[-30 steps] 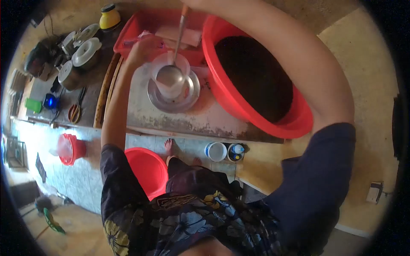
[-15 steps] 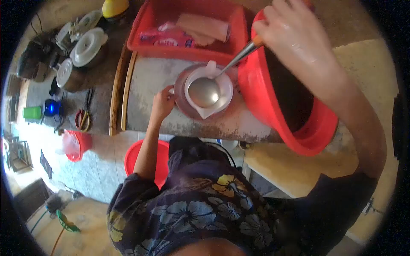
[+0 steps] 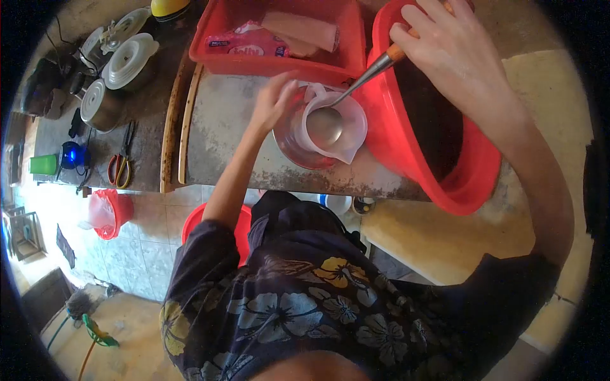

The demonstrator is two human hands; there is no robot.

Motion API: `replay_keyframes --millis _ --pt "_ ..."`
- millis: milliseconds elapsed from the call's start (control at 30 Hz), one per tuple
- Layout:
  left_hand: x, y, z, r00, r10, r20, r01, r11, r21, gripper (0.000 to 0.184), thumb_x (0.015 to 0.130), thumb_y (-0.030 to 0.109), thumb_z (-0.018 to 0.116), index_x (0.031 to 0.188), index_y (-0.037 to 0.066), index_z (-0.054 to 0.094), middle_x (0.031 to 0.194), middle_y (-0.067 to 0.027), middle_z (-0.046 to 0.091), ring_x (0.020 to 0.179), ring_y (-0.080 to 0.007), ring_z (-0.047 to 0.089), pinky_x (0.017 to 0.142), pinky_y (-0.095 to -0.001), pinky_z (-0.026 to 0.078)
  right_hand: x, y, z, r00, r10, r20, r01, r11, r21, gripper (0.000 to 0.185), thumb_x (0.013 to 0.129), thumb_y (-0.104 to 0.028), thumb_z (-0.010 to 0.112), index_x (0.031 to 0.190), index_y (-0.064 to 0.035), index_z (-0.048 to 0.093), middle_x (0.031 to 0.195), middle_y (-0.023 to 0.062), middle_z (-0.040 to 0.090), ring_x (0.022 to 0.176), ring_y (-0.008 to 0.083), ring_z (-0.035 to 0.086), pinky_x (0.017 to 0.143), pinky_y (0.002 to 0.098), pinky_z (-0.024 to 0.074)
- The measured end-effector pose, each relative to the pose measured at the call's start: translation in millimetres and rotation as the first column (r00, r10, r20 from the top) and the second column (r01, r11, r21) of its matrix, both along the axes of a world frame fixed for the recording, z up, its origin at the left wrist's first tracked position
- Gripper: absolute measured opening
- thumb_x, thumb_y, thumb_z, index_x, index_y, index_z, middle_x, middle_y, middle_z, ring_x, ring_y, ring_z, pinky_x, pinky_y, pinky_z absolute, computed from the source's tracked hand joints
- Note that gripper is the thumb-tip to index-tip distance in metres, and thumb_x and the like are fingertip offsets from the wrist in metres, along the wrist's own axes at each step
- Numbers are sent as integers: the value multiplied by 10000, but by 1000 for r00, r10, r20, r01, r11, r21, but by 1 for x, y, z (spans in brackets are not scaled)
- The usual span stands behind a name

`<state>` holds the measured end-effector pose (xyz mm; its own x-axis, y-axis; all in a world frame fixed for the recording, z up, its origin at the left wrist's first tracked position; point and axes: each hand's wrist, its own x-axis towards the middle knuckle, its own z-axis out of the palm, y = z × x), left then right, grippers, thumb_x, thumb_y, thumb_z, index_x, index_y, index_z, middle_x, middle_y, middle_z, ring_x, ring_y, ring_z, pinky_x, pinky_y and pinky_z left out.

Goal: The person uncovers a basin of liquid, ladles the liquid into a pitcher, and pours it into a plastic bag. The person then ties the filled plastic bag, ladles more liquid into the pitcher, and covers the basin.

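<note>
A metal ladle (image 3: 370,73) with an orange handle is held in my right hand (image 3: 448,57), above the rim of the large red basin (image 3: 470,190). The ladle's bowl rests inside a translucent white pitcher (image 3: 352,130), its spout pointing toward me. Beneath the pitcher is a shiny metal dish (image 3: 287,145). My left hand (image 3: 273,101) is beside the pitcher's handle, fingers apart, with nothing in it. Dark contents (image 3: 429,120) fill much of the basin.
Behind the pitcher, a red tray (image 3: 279,67) holds a pink packet (image 3: 248,43) and a brown packet (image 3: 302,32). To the left are scissors (image 3: 121,162), a green cup (image 3: 43,165) and lidded pots (image 3: 98,108). A red tub (image 3: 243,235) stands on the floor.
My left hand has moved from the dish's edge up toward the pitcher's handle, and the pitcher has shifted right and turned. Earlier, my left hand was over the tray. My right hand still holds the ladle.
</note>
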<state>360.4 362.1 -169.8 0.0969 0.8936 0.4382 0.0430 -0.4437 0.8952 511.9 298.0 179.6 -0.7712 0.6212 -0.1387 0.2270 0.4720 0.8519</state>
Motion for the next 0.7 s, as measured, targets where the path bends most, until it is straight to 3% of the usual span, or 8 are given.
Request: replay_keyframes --millis 67,167,300,400,433,600,633,700 --pt "14 12 10 905 -331 267 410 846 -341 346 872 325 531 866 -12 608 673 -61 581 594 -138 543 534 -311 440 -9 -5 2 1000 24 5 -24 999 35 75 702 -163 557 684 -93 572 734 47 547 783 193 514 866 381 378" --pt "28 12 7 886 -369 281 447 842 -301 361 889 314 478 798 -15 595 635 0 506 580 -85 457 502 -283 389 -3 -7 -1 999 -18 -35 21 998 67 70 688 -167 558 681 -98 562 738 46 543 787 190 509 860 381 377" --pt "18 -5 45 962 -179 206 232 934 -271 364 847 292 419 680 -1 556 576 -7 495 540 -92 444 475 -288 347 9 -35 11 963 -228 -145 230 973 -4 168 770 -75 545 936 -64 569 926 87 550 886 272 526 833 347 440" --pt "2 9 31 943 -224 245 283 927 -245 360 835 273 415 653 -7 550 560 -11 488 518 -98 445 473 -286 351 38 -91 51 872 -436 -222 442 897 -27 187 797 -104 546 972 -43 572 952 101 569 899 266 545 819 354 449" --pt "-4 4 42 963 -89 253 154 955 -253 356 841 252 398 672 -11 569 557 -18 497 508 -110 455 474 -289 362 56 -112 66 829 -501 -249 511 859 -27 197 805 -114 547 984 -36 573 961 106 575 904 264 551 815 356 452" --pt "-14 6 109 926 217 307 -178 972 -151 319 856 255 426 742 14 600 558 -7 514 504 -113 466 469 -279 370 183 -213 141 385 -844 -373 907 422 -18 255 849 -162 549 1044 0 578 1005 129 607 925 254 581 792 368 466" --pt "-21 25 97 928 301 221 -333 935 122 313 864 267 439 781 14 604 588 -8 522 518 -114 479 467 -276 376 202 -220 134 274 -868 -413 936 340 -95 268 858 -171 550 1056 7 579 1013 134 613 930 251 588 787 370 469" --pt "-37 47 106 939 305 161 -326 937 128 287 865 273 472 874 19 606 648 -21 553 536 -126 507 470 -274 396 244 -218 78 41 -804 -593 804 379 -458 276 860 -186 555 1065 -4 587 942 166 626 868 277 605 754 379 478"
